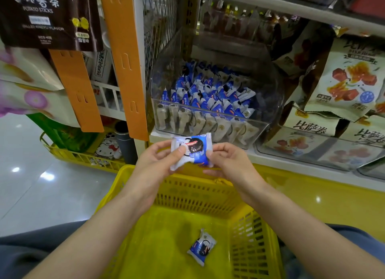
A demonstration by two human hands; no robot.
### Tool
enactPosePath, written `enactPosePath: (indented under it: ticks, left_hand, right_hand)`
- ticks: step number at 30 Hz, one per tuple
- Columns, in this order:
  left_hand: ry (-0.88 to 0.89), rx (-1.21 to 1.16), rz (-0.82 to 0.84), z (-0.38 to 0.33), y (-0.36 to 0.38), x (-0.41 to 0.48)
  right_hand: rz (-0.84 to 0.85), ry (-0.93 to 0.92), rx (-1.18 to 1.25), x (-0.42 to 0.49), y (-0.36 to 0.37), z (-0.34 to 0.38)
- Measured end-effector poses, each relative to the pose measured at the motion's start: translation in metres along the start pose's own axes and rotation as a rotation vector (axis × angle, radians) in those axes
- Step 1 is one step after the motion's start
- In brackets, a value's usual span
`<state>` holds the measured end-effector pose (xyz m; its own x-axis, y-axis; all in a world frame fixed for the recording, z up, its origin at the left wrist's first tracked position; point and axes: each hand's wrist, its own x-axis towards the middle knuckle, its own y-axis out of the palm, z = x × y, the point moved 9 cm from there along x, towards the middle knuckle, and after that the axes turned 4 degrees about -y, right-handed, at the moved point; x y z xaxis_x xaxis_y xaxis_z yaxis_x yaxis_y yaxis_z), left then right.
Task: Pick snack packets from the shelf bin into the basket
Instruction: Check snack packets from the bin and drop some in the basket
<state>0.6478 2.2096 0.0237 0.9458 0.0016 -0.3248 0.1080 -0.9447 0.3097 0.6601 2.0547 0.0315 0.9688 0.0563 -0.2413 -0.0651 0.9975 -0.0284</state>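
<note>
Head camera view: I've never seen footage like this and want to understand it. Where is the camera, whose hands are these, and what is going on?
There is no machine here. A person wears one wide-angle camera on the head, looking down at their own bare hands. The left hand and right hand together pinch one blue-and-white snack packet over the far edge of a yellow basket. One similar packet already lies on the basket's floor. Ahead, on the shelf, a clear bin holds many more such packets. Other snack bags stand to its right.
</note>
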Motion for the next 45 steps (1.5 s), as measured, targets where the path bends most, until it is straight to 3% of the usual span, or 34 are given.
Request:
enactPosePath:
  ticks: [7,11,16,23,33,39,42,45]
  left_hand:
    - [0.095,0.100,-0.018,-0.001,-0.004,-0.001]
    - [0.262,0.344,-0.064,-0.013,-0.001,-0.005]
    - [0.359,0.506,-0.025,-0.018,0.010,-0.010]
    - [0.291,0.358,-0.043,-0.017,0.004,-0.006]
    - [0.223,0.399,0.029,-0.010,0.012,-0.005]
    - [0.382,0.566,-0.104,-0.023,0.007,-0.011]
    - [0.251,0.525,-0.036,-0.012,0.009,-0.007]
    - [-0.068,0.312,0.067,0.011,0.014,-0.001]
  right_hand:
    - [0.206,0.088,-0.267,-0.008,0.027,-0.019]
    - [0.180,-0.153,-0.663,-0.004,0.025,0.001]
    - [0.181,-0.348,-0.516,-0.011,0.031,0.024]
    - [0.086,-0.281,-0.300,-0.006,0.020,0.021]
    - [0.005,-0.724,-0.900,-0.029,0.028,0.052]
    - [-0.150,-0.741,-0.792,-0.028,0.006,0.065]
    - [-0.224,-0.752,-0.673,-0.031,-0.006,0.072]
    - [-0.131,-0.819,-0.689,-0.034,0.004,0.073]
